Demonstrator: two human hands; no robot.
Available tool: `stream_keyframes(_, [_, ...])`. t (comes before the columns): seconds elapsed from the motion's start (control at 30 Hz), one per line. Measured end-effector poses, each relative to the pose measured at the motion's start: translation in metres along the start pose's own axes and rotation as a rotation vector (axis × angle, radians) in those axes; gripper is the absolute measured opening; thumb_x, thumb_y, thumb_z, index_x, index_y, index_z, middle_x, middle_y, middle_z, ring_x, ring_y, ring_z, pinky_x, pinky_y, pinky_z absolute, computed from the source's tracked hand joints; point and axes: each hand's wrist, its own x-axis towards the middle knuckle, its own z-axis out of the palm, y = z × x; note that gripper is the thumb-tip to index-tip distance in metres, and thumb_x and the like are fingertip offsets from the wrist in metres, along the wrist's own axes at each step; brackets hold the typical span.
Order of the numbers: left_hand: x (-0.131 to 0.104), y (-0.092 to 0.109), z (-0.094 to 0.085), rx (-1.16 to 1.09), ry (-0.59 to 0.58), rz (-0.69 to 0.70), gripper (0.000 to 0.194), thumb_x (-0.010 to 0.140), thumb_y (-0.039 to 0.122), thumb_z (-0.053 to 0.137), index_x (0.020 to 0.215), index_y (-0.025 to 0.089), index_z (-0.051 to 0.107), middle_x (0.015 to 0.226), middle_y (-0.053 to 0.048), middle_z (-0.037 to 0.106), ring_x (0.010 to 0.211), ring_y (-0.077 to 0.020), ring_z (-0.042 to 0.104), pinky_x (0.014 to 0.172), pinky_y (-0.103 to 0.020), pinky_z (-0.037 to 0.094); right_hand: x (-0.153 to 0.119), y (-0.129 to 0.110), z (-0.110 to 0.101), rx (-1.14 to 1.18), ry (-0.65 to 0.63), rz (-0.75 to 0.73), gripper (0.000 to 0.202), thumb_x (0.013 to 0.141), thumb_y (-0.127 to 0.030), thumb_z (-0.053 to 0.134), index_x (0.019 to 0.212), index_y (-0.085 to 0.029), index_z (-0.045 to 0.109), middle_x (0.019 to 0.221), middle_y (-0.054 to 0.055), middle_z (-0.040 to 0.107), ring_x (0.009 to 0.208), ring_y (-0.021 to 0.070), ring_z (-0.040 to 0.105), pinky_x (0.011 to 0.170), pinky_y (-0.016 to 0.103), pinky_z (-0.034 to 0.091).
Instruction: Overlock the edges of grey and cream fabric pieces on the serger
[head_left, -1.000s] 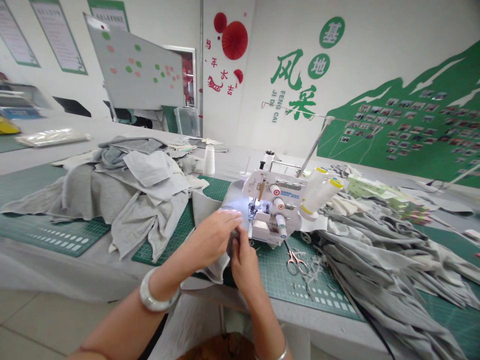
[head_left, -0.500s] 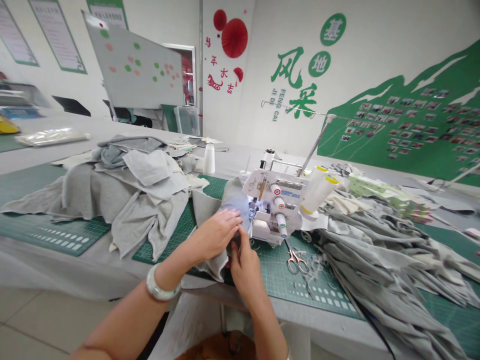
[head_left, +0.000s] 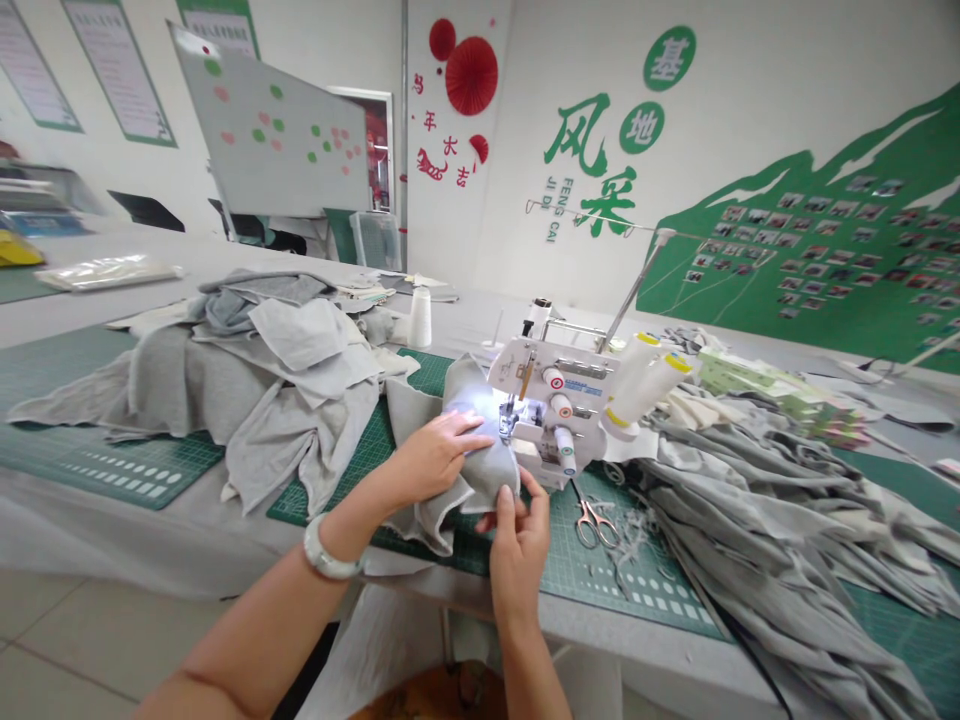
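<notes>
Two hands, right fingers [head_left: 507, 493] pinching gray fabric [head_left: 491, 472]

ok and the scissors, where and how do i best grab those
Best by the finger loops, coming from the near edge of the table with the right hand. The scissors lie on the green mat, loops nearest that edge, blades pointing toward the sewing machine, so the loops look easier to reach.
</notes>
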Motion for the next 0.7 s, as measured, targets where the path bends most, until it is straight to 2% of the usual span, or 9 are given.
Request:
stream_keyframes(0.1, [0.003, -0.005, -0.001, -0.004, -0.008, 0.005, 0.05, 0.084, 0.001, 0.039, 0.124, 0.02, 0.063, 0.136, -0.01, 0.055, 0.128, -0.0235, 0.048, 0.111, -0.045, 0.037, 0.003, 0.001, -0.002, -0.009, 0.003, 0.001, 0.031, 0.089, -0.049, 0.053, 0.085, -0.018, 0.055, 0.055, -0.005, 0.054, 0.05, 0.0125, 0.053, 0.052, 0.023, 0.042])
stream_keyframes(0.17, [0.006, -0.011, -0.001, -0.022, -0.018, 0.011, 0.052, 0.083, 0.0, 0.038, 0.123, 0.021, 0.063, 0.136, -0.009, 0.055, 0.128, -0.0227, 0.048, 0.111, -0.044, 0.037, 0.006, 0.001, -0.001, -0.001, -0.051, 0.006, 0.033, 0.088, -0.05, 0.055, 0.075, -0.019, 0.053, 0.056, -0.004, 0.057, 0.05, 0.0116, 0.053, 0.052, 0.023, 0.042])
stream_keyframes(0.3, [0.013, -0.024, -0.003, -0.064, -0.06, 0.019, 0.055, 0.08, -0.001, 0.038, 0.125, 0.021, 0.062, 0.138, -0.009, 0.053, 0.129, -0.0219, 0.048, 0.111, -0.043, 0.036, 0.009, -0.003, 0.001, 0.057, -0.109, 0.048, 0.035, 0.086, -0.051, 0.057, 0.074, -0.018, 0.055, 0.06, -0.002, 0.063, 0.048, 0.0103, 0.052, 0.051, 0.022, 0.042])
stream_keyframes(0.5, [0.021, -0.038, -0.002, -0.099, -0.103, 0.018, 0.062, 0.074, -0.003, 0.037, 0.125, 0.019, 0.062, 0.141, -0.009, 0.051, 0.131, -0.0218, 0.046, 0.112, -0.039, 0.035, 0.013, -0.008, 0.005, 0.083, -0.171, 0.072, 0.042, 0.088, -0.054, 0.054, 0.066, -0.017, 0.054, 0.057, -0.001, 0.064, 0.044, 0.0079, 0.048, 0.047, 0.02, 0.039])
stream_keyframes(0.7, [0.033, -0.049, -0.006, -0.102, -0.142, 0.044, 0.066, 0.066, -0.006, 0.038, 0.123, 0.018, 0.064, 0.14, -0.009, 0.052, 0.13, -0.0207, 0.048, 0.11, -0.037, 0.037, 0.017, -0.008, 0.01, 0.126, -0.175, 0.146, 0.043, 0.084, -0.055, 0.058, 0.071, -0.014, 0.06, 0.051, -0.001, 0.062, 0.038, 0.0063, 0.043, 0.04, 0.017, 0.032])
